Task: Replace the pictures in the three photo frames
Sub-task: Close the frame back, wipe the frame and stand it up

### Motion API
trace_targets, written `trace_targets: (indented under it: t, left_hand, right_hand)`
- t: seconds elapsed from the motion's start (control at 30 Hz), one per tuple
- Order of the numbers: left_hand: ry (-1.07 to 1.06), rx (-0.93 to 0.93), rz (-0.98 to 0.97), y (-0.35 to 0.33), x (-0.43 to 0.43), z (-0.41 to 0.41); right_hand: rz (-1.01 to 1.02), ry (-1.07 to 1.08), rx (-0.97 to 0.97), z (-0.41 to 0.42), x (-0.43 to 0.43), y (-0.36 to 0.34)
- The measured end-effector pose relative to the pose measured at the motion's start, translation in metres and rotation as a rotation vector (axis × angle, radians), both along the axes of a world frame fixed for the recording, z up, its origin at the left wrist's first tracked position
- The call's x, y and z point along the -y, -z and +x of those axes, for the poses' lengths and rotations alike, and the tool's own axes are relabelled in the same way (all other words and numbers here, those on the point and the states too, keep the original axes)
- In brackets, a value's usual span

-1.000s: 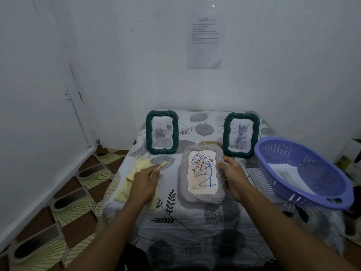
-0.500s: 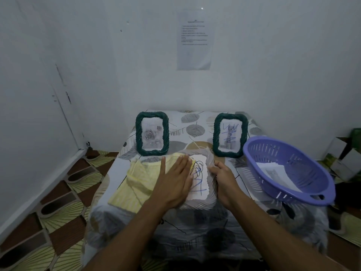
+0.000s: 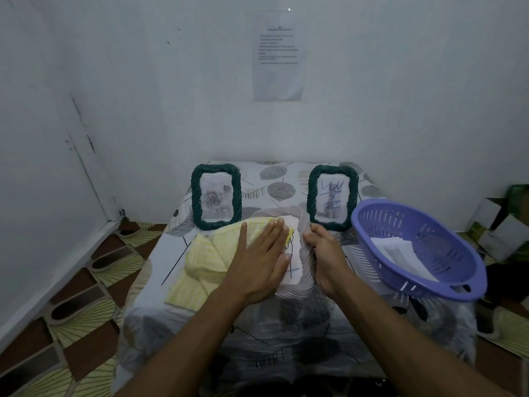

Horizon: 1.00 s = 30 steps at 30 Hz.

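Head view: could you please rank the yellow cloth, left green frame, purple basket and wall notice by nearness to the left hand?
1. Yellow cloth, under the left hand.
2. Left green frame, just behind.
3. Purple basket, far right.
4. Wall notice, above.

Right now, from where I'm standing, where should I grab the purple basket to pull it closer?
Probably the slotted handle on the near rim of the purple basket, reaching with your right hand from the near side. That cut-out faces you and lets fingers hook through. The flared, perforated walls offer no such hold.
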State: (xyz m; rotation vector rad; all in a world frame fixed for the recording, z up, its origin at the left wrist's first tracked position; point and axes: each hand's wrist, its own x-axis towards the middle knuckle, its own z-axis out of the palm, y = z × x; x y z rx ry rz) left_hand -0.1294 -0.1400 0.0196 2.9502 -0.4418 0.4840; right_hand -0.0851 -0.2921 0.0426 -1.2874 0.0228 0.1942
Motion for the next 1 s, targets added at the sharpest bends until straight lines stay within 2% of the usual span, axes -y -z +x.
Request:
trace_targets:
  t: [0.13,0.37,0.57,0.63,0.77,0.83,1.0]
  left_hand:
    - [0.223,0.005,0.036,0.009,0.002,-0.021]
    - [0.044,0.011,-0.002,-0.007,-0.002,0.006]
    - [0.346,-0.046,0.008,0.007,0.0,-0.023]
    - [0.307,-0.043,0.031,0.007,-0.001,-0.021]
    - [0.08,-0.005,0.038,-0.001,-0.006,-0.001]
    - [0.061,-0.018,0.005,-0.006,-0.005,0.006]
    - [0.354,-0.069,-0.084,-0.005,0.003,-0.016]
  right_hand:
    - [-0.008,0.046,-0.004,0.015,0.01,-0.011]
    - [0.018,-0.015,-0.013,0.001,0.001,-0.006]
    - [-0.006,0.104,-0.03,0.02,0.019,-0.017]
    - [-0.011,0.106,-0.05,0.019,0.019,-0.014]
    - [-0.008,0.042,-0.078,0.009,0.01,-0.005]
    - [-0.014,0.021,-0.071,0.005,0.007,-0.005]
    - [0.021,0.06,-0.07,0.013,0.015,-0.016]
